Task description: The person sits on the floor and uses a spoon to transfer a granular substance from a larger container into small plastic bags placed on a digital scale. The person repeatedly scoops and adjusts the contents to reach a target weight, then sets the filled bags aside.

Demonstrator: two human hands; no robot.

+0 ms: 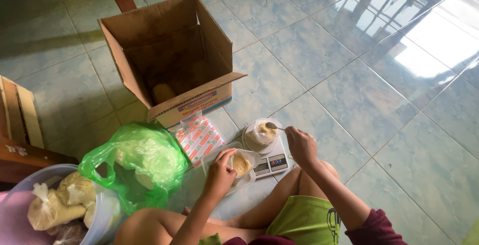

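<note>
I sit on a tiled floor. My right hand (301, 145) holds a metal spoon (273, 125) over a clear cup of tan powder (263, 133) that stands on a small white kitchen scale (272, 161). My left hand (220, 171) grips a small clear bag with tan powder (242, 164), held open just left of the scale. Both hands are close together in front of my knees.
An open cardboard box (172, 58) stands beyond the scale. A pack of red-and-white printed bags (199, 137) lies beside it. A green plastic bag (135, 161) and a tub (102, 217) with filled bags sit at my left. Wooden furniture (17, 125) is at far left.
</note>
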